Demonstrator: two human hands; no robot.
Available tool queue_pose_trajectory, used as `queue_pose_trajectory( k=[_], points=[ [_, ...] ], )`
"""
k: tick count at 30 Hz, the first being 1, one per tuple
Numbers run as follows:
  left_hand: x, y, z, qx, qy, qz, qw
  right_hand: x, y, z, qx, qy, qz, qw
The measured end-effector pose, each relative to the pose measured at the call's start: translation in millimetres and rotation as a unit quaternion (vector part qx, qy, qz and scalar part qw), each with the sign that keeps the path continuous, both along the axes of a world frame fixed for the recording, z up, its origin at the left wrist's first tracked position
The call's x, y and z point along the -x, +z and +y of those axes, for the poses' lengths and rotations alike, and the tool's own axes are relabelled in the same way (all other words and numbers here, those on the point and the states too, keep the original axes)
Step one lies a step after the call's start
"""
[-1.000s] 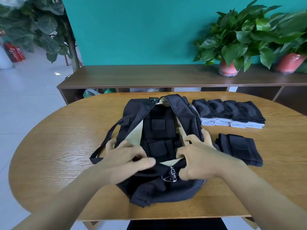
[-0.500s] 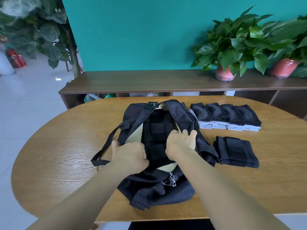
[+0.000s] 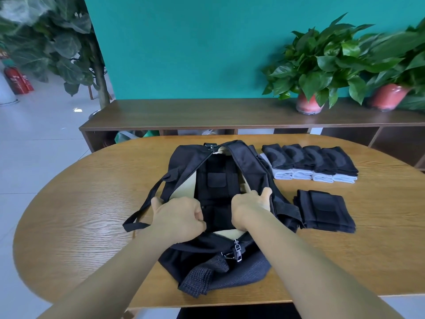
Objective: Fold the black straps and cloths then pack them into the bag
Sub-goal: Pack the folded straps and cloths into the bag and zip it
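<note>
Both hands are at the mouth of the bag (image 3: pixel 220 203): my left hand (image 3: pixel 178 217) grips its left edge with curled fingers, and my right hand (image 3: pixel 249 204) grips the right edge. Folded straps (image 3: pixel 215 180) already lie inside. I judge packing half done; next I must reach for the folded stack (image 3: pixel 325 211) just right of the bag, then the cloths (image 3: pixel 310 164) beyond.
</note>
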State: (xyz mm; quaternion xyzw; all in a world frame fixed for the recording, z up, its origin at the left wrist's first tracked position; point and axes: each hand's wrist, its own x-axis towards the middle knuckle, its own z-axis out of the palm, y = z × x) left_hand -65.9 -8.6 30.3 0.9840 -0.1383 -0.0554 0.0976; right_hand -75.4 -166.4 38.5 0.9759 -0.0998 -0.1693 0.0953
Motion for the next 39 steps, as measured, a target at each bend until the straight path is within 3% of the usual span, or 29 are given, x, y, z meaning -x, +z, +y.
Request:
queue_pose_trajectory(
  k=[2, 7, 10, 18, 24, 30, 35, 39],
  points=[
    [4, -2, -4, -0.042, -0.025, 0.003, 0.999, 3, -1, 0, 0.014, 0.013, 0.000, 1.000],
    [-1, -3, -3, -0.093, -0.137, -0.088, 0.982, 15, 8, 5, 0.068, 0.085, -0.095, 0.990],
    [-4, -5, -4, -0.104, -0.194, -0.053, 0.974, 27, 3, 7, 0.028, 0.077, -0.101, 0.992],
    [-6, 0, -8, -0.141, -0.189, 0.005, 0.972, 33, -8, -3, -0.035, 0.139, -0.062, 0.988],
    [-3, -6, -14, -0.184, -0.195, -0.068, 0.961, 31, -5, 1, -0.017, 0.168, -0.063, 0.984],
    [-11, 3, -3, -0.122, -0.206, -0.084, 0.967, 37, 5, -7, 0.012, 0.191, -0.141, 0.971],
    [-16, 0, -7, -0.197, -0.217, -0.008, 0.956, 28, -3, -6, 0.044, 0.200, -0.061, 0.977],
    [-21, -1, -10, -0.202, -0.208, -0.006, 0.957, 20, -6, -9, 0.047, 0.190, -0.038, 0.980]
  ],
)
